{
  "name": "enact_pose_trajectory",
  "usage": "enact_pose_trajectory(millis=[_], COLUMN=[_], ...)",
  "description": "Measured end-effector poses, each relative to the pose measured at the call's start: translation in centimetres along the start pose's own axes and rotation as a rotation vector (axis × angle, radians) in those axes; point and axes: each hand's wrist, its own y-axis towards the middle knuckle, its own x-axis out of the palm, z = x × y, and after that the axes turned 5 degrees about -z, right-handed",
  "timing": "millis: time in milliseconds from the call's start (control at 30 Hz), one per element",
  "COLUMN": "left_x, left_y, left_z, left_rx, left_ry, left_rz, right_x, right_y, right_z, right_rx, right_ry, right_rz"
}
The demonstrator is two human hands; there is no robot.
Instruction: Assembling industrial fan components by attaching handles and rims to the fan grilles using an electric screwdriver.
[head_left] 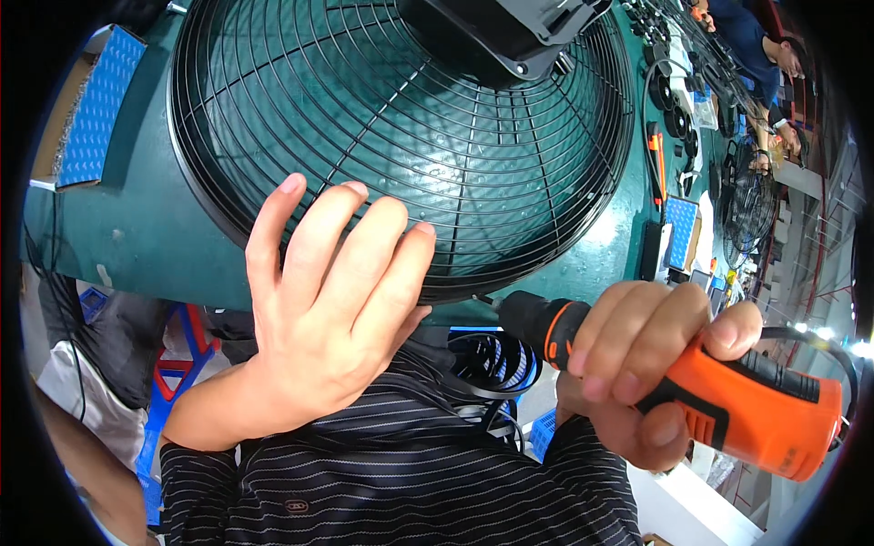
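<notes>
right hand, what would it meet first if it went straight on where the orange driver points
Probably the near rim of the black fan guard, though depth is unclear.

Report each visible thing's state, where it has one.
Black round wire fan guard: resting on green tabletop.
Orange-and-black cylindrical power screwdriver: held, bit near guard's rim; running unclear.
Bare left hand: fingers spread, at guard.
Bare right hand: closed around screwdriver.
Blue-and-brown cardboard box, far left: open.

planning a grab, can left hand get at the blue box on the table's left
Probably yes: the left hand holds no tool, and only the black fan guard's rim and green tabletop seem to lie between it and the blue box.
</notes>
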Motion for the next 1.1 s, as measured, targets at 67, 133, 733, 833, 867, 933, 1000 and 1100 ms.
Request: enact_pose_trajectory(millis=[67,133,733,833,867,933,1000,1100], left_x=[0.1,0.1,0.3,-0.3,-0.8,-2.4,-4.6,-6.6], left_y=[0.1,0.1,0.0,0.2,0.3,0.6,1.2,2.3], left_z=[-0.1,-0.2,-0.2,-0.5,-0.8,-1.9,-4.0,-5.2], left_rx=[0.006,0.014,0.007,0.028,0.034,0.106,0.155,0.169], left_ry=[-0.006,-0.009,-0.040,-0.047,-0.039,-0.135,-0.017,0.043], left_rz=[0.010,0.014,0.041,0.017,0.023,-0.118,-0.202,-0.232], right_x=[0.2,0.2,-1.4,-1.4,-0.9,-1.6,-3.3,-3.3], right_y=[-0.3,-0.5,2.4,2.1,1.4,0.5,-0.3,-3.6], right_z=[0.2,0.2,0.0,0.1,0.5,0.0,-1.4,-3.1], right_rx=[0.004,-0.067,0.125,0.110,0.005,-0.106,-0.154,-0.283], right_ry=[-0.014,-0.063,0.082,0.100,0.195,0.279,0.302,0.011], right_rz=[0.007,0.004,-0.452,-0.475,-0.324,-0.232,-0.171,0.314])
